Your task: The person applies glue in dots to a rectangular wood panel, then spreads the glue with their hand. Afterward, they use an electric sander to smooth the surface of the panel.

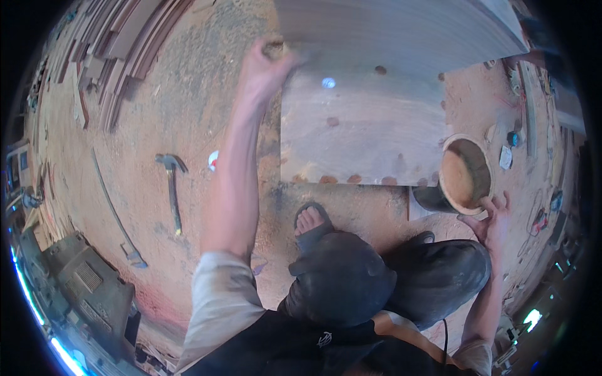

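Left hand (269, 66) curls at the left edge of the pale, brown-spotted wooden panel (364, 144); right hand (494, 219) spreads at the rim of the round tan-lined bucket (476, 160) beside its near-right corner. I cannot tell either grip. Wide dusty floor (194, 125) separates panel from hammer (174, 194).

Left hand (269, 66) curling at the edge of a dark-spotted wooden panel (364, 141), upper centre, right hand (492, 219) touching a bucket (434, 198), right side, 1 hammer (173, 194) lying left, planks (122, 53) lying upper left
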The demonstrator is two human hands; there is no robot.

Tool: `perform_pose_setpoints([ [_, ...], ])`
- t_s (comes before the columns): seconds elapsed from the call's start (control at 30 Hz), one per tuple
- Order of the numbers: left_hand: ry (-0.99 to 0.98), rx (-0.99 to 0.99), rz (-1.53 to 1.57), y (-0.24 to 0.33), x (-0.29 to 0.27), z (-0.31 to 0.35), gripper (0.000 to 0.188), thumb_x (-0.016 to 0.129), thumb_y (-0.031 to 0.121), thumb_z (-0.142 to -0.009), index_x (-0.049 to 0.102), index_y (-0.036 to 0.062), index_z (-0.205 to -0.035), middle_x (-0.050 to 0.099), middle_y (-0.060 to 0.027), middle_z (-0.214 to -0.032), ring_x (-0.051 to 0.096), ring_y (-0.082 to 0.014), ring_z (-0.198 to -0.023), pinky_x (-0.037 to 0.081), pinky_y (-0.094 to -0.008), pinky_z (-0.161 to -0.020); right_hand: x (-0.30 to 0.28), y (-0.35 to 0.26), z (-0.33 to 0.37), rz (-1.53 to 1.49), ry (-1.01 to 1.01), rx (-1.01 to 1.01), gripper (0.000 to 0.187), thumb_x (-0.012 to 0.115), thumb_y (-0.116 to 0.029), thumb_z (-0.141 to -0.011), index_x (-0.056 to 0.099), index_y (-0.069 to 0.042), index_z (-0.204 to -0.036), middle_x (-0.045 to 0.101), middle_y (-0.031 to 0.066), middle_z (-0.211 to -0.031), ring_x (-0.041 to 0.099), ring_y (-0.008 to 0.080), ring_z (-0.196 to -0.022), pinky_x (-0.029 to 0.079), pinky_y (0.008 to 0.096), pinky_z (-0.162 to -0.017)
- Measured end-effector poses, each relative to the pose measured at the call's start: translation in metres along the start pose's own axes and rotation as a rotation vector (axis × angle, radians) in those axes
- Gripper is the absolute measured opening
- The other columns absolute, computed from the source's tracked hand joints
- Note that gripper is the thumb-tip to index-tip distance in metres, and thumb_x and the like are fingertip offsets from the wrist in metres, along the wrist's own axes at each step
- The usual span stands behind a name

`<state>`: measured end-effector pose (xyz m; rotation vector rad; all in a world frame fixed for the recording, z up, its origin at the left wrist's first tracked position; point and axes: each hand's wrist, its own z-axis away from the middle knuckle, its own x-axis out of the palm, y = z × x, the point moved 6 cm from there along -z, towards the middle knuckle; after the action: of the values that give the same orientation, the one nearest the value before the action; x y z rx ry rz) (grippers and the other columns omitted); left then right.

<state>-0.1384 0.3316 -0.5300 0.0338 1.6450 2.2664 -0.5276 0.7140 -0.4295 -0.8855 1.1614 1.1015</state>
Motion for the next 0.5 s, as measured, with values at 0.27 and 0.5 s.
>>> perform_pose_setpoints([
  [0.27, -0.152, 0.011, 0.031, -0.047, -0.02, 0.015, 0.064, 0.085, 0.023, -0.088, 0.062, 0.002, -0.144, 0.074, -0.017, -0.124, 0.075, -0.0267, -0.106, 0.061, -0.0398, -0.092, 0.004, 0.006, 0.0, 0.009, -0.12, 0.081, 0.063, 0.099, -0.048, -0.062, 0.072, -0.005, -0.1, 0.073, 0.0145, -0.09, 0.07, 0.038, -0.1, 0.036, 0.059, -0.124],
  [0.5, -0.138, -0.579, -0.266, -0.164, -0.127, 0.197, 0.034, 0.082, 0.022, -0.094, 0.073, 0.001, -0.119, 0.072, -0.0042, -0.096, 0.066, -0.0128, -0.087, 0.054, -0.0312, -0.076, 0.0, -0.001, 0.004, 0.008, 0.029, -0.014, 0.063, 0.098, -0.052, -0.063, 0.069, -0.005, -0.095, 0.069, 0.0141, -0.085, 0.069, 0.0384, -0.089, 0.039, 0.0601, -0.121],
])
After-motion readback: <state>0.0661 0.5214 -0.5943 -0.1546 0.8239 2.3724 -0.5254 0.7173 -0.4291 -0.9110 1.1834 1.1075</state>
